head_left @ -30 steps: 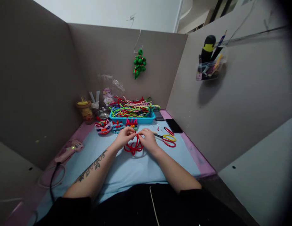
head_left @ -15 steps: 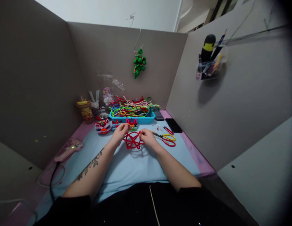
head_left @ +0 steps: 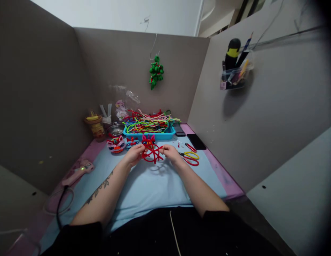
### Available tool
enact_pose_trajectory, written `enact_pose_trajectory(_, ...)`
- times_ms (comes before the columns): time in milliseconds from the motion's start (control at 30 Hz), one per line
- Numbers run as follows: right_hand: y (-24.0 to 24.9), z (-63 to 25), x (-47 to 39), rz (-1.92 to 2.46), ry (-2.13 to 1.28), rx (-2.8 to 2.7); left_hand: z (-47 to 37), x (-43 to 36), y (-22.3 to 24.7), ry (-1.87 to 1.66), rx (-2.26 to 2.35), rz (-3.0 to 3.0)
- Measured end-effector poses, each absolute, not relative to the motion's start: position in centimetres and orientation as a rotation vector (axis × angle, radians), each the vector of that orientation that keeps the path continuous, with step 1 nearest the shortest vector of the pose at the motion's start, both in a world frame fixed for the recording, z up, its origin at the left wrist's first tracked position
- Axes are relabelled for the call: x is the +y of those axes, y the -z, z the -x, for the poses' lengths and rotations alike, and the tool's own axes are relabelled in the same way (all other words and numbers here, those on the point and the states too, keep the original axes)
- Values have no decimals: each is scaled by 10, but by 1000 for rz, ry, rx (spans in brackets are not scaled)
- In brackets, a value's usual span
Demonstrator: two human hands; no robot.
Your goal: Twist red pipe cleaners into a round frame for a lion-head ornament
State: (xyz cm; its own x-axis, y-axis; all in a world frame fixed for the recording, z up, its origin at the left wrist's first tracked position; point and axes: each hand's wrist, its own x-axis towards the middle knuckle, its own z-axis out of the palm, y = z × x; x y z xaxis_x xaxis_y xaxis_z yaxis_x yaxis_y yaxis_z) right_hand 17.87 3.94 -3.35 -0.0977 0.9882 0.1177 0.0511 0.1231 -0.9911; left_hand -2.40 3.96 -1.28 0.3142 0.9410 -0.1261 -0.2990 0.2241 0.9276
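Between my hands, a little above the blue cloth, hangs a red pipe-cleaner frame [head_left: 154, 154] of loops and crossing spokes. My left hand [head_left: 135, 155] is closed on its left edge. On the right edge, my right hand [head_left: 169, 153] pinches a red stem between thumb and fingertips. Just behind the frame stands a red and pink pipe-cleaner animal head [head_left: 148, 139], partly covered by it. A blue head [head_left: 131, 143] and a pink-red head [head_left: 116, 144] sit to the left. Scissors [head_left: 190, 158] with yellow and red handles lie beside my right hand, their blades partly hidden.
At the back, a blue tray [head_left: 149, 136] is heaped with colourful pipe cleaners. A black phone [head_left: 196, 141] and a red cutter [head_left: 190, 147] lie on the right. A pink glue gun [head_left: 79, 173] with its cord rests on the left. Partition walls stand on three sides.
The red frame has been tilted and turned, and lifted slightly. My left hand has moved down along its edge; my right hand has shifted slightly right.
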Motion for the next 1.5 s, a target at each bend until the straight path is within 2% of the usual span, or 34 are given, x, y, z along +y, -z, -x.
enact_pose_trajectory(67,26,-186,38,1129,-1221,-1368,26,38,10,-1016,873,-991)
enact_pose_trajectory(167,18,-193,35,1051,-1120,-1406,27,35,8,-950,919,-1078)
enact_pose_trajectory(333,14,-184,26,819,-955,-1785,22,31,12,-772,949,-1236)
enact_pose_trajectory(567,17,-182,28,863,-846,-1770,21,31,11,-839,960,-1274)
enact_pose_trajectory(800,20,-178,27,909,-1167,-1541,22,36,12,-985,986,-1298)
enact_pose_trajectory(1067,32,-172,35,814,-1142,-1369,17,34,11,-1035,1024,-1383)
enact_pose_trajectory(1500,36,-170,35,825,-1338,-1251,13,28,4,-1071,1058,-1385)
